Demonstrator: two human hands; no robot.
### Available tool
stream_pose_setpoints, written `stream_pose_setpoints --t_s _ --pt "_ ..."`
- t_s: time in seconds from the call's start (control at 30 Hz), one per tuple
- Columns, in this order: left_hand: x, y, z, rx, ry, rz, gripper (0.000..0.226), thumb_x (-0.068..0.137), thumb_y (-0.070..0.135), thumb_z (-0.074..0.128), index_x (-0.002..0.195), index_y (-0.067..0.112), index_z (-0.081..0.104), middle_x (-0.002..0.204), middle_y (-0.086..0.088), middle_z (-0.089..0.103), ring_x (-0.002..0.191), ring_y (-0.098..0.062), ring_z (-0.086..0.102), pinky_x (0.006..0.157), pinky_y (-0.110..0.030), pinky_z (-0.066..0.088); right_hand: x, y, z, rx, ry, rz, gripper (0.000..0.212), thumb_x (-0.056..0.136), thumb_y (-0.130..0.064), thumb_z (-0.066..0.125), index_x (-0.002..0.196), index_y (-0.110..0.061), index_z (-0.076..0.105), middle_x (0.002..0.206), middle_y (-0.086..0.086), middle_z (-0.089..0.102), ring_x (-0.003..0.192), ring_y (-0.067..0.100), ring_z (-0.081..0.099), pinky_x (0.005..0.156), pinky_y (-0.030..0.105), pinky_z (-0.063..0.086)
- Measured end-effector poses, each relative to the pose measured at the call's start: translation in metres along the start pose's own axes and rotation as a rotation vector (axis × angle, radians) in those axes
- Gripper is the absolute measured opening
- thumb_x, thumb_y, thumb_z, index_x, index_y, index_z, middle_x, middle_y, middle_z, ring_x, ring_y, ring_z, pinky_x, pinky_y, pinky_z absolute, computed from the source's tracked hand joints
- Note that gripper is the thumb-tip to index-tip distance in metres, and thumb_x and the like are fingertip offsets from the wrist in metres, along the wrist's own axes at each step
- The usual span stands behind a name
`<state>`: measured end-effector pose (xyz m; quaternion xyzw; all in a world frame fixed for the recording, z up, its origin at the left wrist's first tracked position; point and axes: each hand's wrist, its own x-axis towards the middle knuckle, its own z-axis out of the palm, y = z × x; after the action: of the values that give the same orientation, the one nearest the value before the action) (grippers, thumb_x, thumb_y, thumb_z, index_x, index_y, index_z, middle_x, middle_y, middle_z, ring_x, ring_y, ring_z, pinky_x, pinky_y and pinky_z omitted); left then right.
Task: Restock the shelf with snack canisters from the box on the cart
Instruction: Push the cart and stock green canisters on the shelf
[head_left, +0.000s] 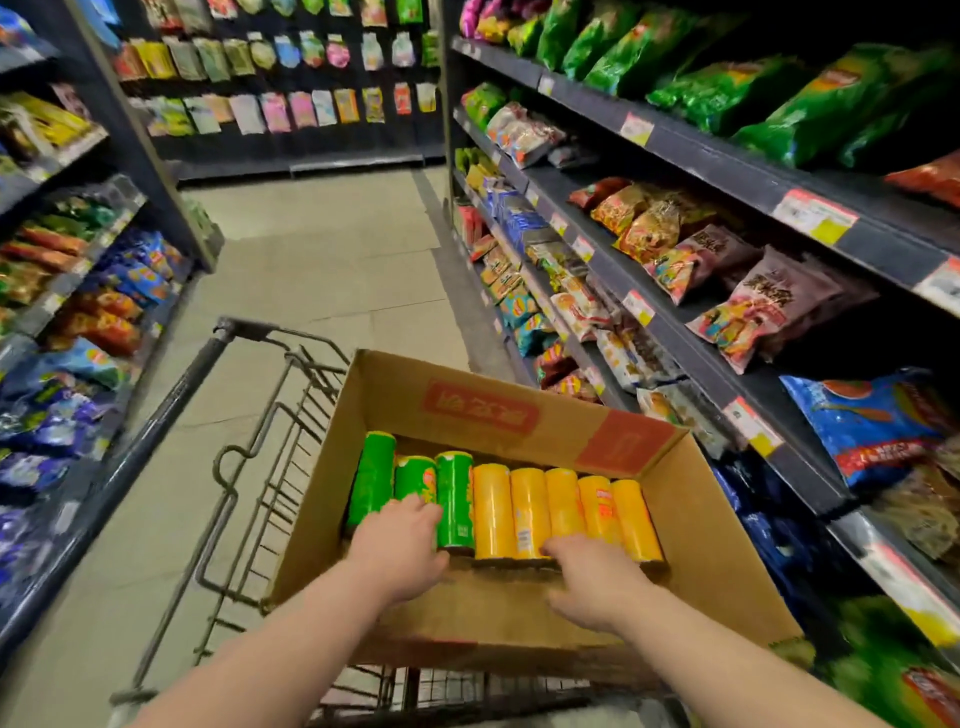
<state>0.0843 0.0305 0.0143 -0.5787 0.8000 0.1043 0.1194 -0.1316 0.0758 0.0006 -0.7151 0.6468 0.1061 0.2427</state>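
The left hand (397, 545) is laid palm-down over the near ends of the green canisters (454, 499), with its fingers draped across the middle one. Whether that canister is actually clasped cannot be told, since the thumb and fingertips are hidden. The right hand (587, 577) is set against the near ends of the yellow canisters (527, 509). Its fingertips are tucked out of sight, so its grip cannot be judged either.

Three green and five yellow canisters are laid on their sides in one row inside the box (483, 623). Their long axes run away from the person toward the far wall. A small barcode patch is seen on one green canister, and red-and-white label patches on the yellow ones, but no wording can be read. A red panel with pale characters is printed on the far wall of the box, too blurred to be made out.

The box is carried on a wire cart (249, 457), whose near part is cut off by the forearms. On the right, the shelf (727, 171) is packed with bags (763, 301), some marked with dark characters. It is edged with price tags (813, 215) whose print is illegible.
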Motion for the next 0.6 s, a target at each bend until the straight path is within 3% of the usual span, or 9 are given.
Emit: stream_pose_setpoints --t_s 0.3,0.6 --pt "0.043 -0.012 0.012 -0.027 -0.129 0.019 0.055 0.088 0.046 0.050 0.136 0.020 0.042 0.132 -0.004 0.047 0.120 -0.024 0.048 0.097 -0.040 0.045 0.050 -0.013 0.003 0.024 -0.075 0.032 0.049 0.088 -0.037 0.057 0.134 -0.025 0.045 0.135 0.001 0.051 0.122 0.024 0.050 0.100 0.039 0.044" --pt "0.076 -0.029 0.028 -0.128 -0.265 -0.158 0.061 0.087 0.045 0.051 0.140 0.020 0.035 0.136 -0.004 0.042 0.121 -0.024 0.047 0.095 -0.039 0.047 0.135 -0.014 0.003 0.014 -0.218 0.008 0.051 0.087 -0.037 0.057 0.134 -0.024 0.043 0.134 0.006 0.049 0.123 0.028 0.050 0.097 0.039 0.045"
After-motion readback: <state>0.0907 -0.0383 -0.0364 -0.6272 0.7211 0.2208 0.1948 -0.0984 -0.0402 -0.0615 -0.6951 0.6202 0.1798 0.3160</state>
